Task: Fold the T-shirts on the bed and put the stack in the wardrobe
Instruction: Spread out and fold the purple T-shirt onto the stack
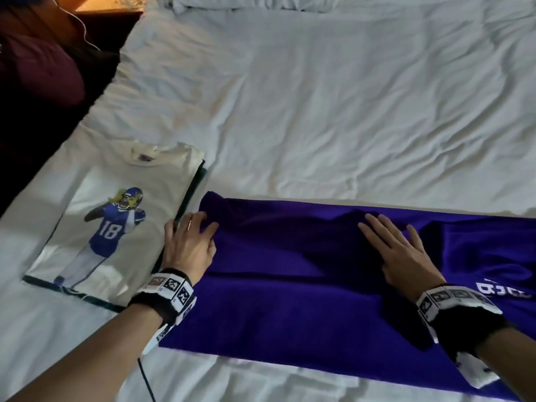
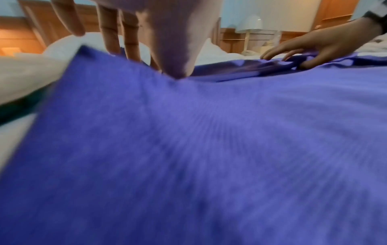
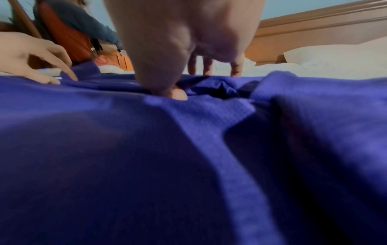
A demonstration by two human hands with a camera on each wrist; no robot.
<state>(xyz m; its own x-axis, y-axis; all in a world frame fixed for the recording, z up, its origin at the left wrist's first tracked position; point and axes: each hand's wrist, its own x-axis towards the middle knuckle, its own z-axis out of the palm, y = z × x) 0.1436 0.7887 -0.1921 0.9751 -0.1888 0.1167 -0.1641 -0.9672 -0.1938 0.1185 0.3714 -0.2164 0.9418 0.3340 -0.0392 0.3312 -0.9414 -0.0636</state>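
A purple T-shirt point(image 1: 290, 285) lies as a long folded band across the near side of the white bed point(image 1: 319, 97). My left hand point(image 1: 200, 227) presses its left end with spread fingers. My right hand point(image 1: 388, 236) lies flat on the middle of the shirt, fingers straight. In the left wrist view the left thumb point(image 2: 176, 66) bears down on the purple cloth point(image 2: 188, 149). The right wrist view shows the right hand point(image 3: 188, 49) pressing a wrinkled fold point(image 3: 209, 92). To the left a folded cream T-shirt point(image 1: 116, 221) with a number 18 football player print rests on a dark green garment point(image 1: 191, 192).
Rumpled pillows point(image 1: 261, 2) lie at the bed's far end. A dark red bundle point(image 1: 37, 68) and a wooden nightstand point(image 1: 110, 7) stand past the bed's left edge. White print point(image 1: 504, 288) shows on the purple shirt's right part. A black cable point(image 1: 146, 378) trails from my left wrist.
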